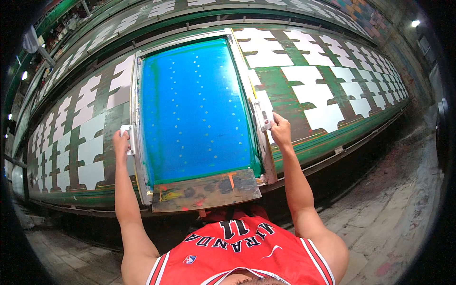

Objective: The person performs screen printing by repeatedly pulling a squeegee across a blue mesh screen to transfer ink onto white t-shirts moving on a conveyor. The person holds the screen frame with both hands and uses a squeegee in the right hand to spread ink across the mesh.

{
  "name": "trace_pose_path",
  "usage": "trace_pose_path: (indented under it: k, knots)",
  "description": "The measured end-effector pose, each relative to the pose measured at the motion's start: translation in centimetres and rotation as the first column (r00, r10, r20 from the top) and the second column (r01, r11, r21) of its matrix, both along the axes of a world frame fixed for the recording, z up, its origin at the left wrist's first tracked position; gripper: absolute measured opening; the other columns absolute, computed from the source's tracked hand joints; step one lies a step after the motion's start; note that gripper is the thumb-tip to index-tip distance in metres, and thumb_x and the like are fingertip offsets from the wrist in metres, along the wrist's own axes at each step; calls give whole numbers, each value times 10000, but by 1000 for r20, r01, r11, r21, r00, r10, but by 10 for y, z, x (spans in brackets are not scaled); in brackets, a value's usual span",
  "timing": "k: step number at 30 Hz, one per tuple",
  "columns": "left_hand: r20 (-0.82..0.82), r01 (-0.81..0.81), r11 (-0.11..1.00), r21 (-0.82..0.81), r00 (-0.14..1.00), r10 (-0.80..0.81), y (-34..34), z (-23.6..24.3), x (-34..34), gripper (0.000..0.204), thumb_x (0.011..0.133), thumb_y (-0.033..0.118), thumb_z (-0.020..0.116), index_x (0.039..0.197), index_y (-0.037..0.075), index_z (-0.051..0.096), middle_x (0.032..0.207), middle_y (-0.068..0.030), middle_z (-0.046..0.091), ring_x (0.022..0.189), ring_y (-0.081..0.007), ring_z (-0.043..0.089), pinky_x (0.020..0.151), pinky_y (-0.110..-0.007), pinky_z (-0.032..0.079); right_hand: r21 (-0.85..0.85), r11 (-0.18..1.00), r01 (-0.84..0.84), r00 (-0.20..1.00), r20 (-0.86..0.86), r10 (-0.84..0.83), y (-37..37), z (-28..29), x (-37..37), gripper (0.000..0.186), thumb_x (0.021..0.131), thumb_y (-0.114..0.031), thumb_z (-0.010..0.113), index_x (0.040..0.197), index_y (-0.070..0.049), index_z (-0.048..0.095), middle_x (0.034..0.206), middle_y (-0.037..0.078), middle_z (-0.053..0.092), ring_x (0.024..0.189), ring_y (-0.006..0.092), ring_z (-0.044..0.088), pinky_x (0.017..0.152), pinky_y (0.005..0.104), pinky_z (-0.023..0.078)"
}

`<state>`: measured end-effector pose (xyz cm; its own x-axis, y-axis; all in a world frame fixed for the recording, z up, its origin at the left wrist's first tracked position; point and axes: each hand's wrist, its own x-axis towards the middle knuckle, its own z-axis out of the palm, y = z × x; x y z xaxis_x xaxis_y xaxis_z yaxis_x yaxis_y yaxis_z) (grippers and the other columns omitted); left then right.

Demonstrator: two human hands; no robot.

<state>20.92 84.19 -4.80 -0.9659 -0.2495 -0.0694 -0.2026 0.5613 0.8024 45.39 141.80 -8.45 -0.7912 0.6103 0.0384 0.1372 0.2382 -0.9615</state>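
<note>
The screen-printing frame (197, 114), its mesh coated blue with rows of small pale dots, lies flat across the long green bench (304, 142), its near end over the bench's front edge. The left hand (120, 141) is closed around the white handle (128, 137) on the frame's left rail; the right hand (280, 129) is closed around the matching white handle (266, 115) on the right rail.

The risks, as I judge them: an uneven lift, one side rising before the other, would drag the mesh sideways and smear the print beneath. The ink-stained plate (206, 190) at the frame's near end overhangs the bench edge just above the red jersey (242, 251), so a pull toward the body could bring wet colour onto the cloth.

White cut fabric pieces (313, 97) lie close along both sides of the frame, leaving little bare bench for setting it down crooked. There is free length to the left and right along the bench; the concrete floor (399, 209) to the right gives room to step.
</note>
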Motion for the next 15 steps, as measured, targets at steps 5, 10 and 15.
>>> trace_pose_path:
  k: [5, 10, 15]
  knots:
    - [10, 26, 999, 46, 1000, -27, 95, -13, 24, 210, 993, 199, 597, 1083, 9, 608, 789, -81, 648, 415, -120, 476, 377, -303, 353, 45, 999, 18, 999, 34, -19, 87, 3, 29, 251, 917, -38, 531, 1077, -31, 724, 831, 102, 742, 786, 180, 711, 729, 346, 548]
    - [-2, 49, 996, 73, 999, -49, 149, -27, 39, 204, 981, 191, 610, 1063, 6, 631, 753, -66, 641, 420, -118, 483, 376, -302, 358, 89, 995, 36, 998, 42, -39, 133, -4, 58, 226, 902, -37, 528, 1013, -18, 724, 764, 106, 714, 710, 153, 679, 648, 345, 532]
    - [-17, 78, 996, 35, 997, -77, 168, -25, 43, 245, 977, 200, 593, 1103, -1, 652, 759, -63, 651, 434, -128, 501, 401, -302, 394, 52, 998, 25, 993, 112, -31, 150, -3, 73, 218, 936, -13, 494, 964, 6, 709, 775, 49, 679, 708, 104, 629, 646, 307, 516]
